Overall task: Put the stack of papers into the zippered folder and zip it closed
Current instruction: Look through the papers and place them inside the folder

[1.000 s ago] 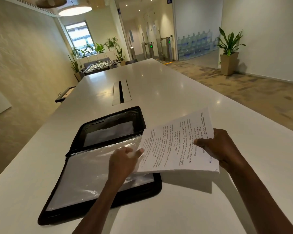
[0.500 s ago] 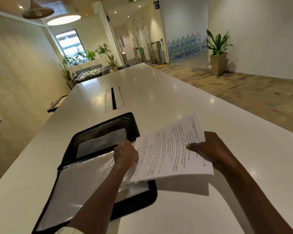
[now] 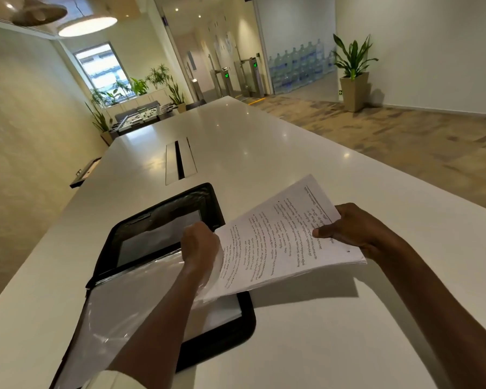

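Note:
A black zippered folder [image 3: 163, 217] lies open on the white table [image 3: 264, 153], its clear plastic sleeve [image 3: 118, 307] spread over the near half. My right hand [image 3: 351, 230] grips the right edge of a stack of printed papers [image 3: 275, 242], held tilted above the folder's right side. My left hand [image 3: 199, 242] is closed on the lifted edge of the plastic sleeve at the papers' left edge. The lower left corner of the stack sits over the sleeve's opening; whether it is inside the sleeve I cannot tell.
A cable slot [image 3: 179, 160] is set into the table beyond the folder. To the right the table edge drops to a carpeted floor with a potted plant [image 3: 352, 77]. A dark tray [image 3: 86, 172] juts out past the table's left edge.
My left hand has closed on the sleeve's edge and lifted it. The papers' left edge has come in against that hand, over the folder.

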`<state>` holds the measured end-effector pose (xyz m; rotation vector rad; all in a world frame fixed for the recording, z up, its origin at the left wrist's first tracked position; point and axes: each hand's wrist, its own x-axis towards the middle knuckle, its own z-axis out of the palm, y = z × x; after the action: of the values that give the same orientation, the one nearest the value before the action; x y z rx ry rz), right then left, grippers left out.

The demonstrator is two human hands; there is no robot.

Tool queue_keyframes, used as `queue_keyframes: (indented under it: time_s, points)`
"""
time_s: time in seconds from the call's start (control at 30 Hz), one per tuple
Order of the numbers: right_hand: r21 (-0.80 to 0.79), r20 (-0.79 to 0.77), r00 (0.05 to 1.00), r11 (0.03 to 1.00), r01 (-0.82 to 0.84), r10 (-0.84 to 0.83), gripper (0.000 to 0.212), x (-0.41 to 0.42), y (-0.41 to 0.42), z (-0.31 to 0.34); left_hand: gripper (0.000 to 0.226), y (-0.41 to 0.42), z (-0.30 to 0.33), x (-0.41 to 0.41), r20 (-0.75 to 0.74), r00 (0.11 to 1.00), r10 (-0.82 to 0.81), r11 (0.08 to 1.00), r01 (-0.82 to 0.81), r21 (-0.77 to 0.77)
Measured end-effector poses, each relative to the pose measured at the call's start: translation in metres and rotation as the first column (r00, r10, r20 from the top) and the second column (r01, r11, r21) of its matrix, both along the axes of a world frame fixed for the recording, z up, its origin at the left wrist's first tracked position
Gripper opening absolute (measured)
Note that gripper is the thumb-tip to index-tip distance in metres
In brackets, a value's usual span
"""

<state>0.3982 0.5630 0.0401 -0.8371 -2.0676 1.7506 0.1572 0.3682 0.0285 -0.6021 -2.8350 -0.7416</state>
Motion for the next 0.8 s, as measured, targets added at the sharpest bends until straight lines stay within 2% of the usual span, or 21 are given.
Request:
queue_keyframes:
  time_s: [0.07, 0.13, 0.17, 0.2, 0.27, 0.3, 0.43, 0.5, 0.67, 0.77, 0.8]
  points:
    - [-0.007, 0.002, 1.000, 1.000, -0.019, 0.019, 0.037, -0.002, 0.003, -0.005, 0.032, 0.002, 0.007, -0.001, 0.049, 0.999, -0.005, 0.997, 0.001, 0.082]
    - [-0.003, 0.007, 0.999, 0.999, -0.033, 0.033, 0.035, -0.003, 0.005, -0.008, 0.019, 0.003, 0.014, -0.006, 0.188, 0.981, -0.042, 0.972, -0.004, 0.236]
    - [-0.006, 0.005, 0.999, 0.999, -0.037, 0.037, 0.033, -0.004, 0.006, -0.009, 0.014, 0.005, 0.019, -0.006, 0.214, 0.976, -0.028, 0.979, -0.016, 0.201]
    - [-0.014, 0.003, 0.999, 0.999, -0.040, 0.040, 0.031, -0.004, 0.008, -0.010, 0.014, 0.006, 0.020, -0.011, 0.129, 0.991, -0.025, 0.991, 0.008, 0.132]
    - [-0.032, 0.007, 0.999, 0.999, -0.038, 0.039, 0.028, -0.005, 0.009, -0.012, 0.013, 0.009, 0.027, -0.013, 0.162, 0.987, -0.023, 0.982, -0.008, 0.188]
    - [-0.036, 0.008, 0.999, 0.999, -0.039, 0.039, 0.027, -0.006, 0.009, -0.013, 0.013, 0.012, 0.028, -0.014, 0.135, 0.991, -0.021, 0.986, -0.002, 0.167]
    - [-0.010, 0.023, 0.998, 0.999, -0.051, 0.051, 0.031, -0.011, 0.008, -0.017, 0.014, 0.022, 0.036, -0.013, 0.083, 0.996, -0.013, 0.999, 0.008, 0.054]
    - [-0.013, 0.031, 0.997, 0.998, -0.066, 0.067, 0.034, -0.013, 0.008, -0.018, 0.013, 0.020, 0.035, -0.009, 0.034, 0.998, -0.048, 0.997, 0.050, -0.058]
    - [-0.030, 0.076, 0.991, 0.994, -0.107, 0.109, 0.033, -0.018, 0.008, -0.024, 0.023, 0.003, 0.027, 0.012, -0.005, 0.995, -0.096, 0.981, 0.094, -0.168]
    - [-0.039, 0.098, 0.987, 0.992, -0.122, 0.126, 0.035, -0.020, 0.008, -0.025, 0.001, -0.011, 0.017, 0.026, -0.018, 0.993, -0.120, 0.971, 0.113, -0.211]
    - [-0.046, 0.101, 0.987, 0.991, -0.124, 0.128, 0.036, -0.020, 0.008, -0.026, 0.009, -0.018, 0.013, 0.032, -0.013, 0.992, -0.127, 0.967, 0.121, -0.224]
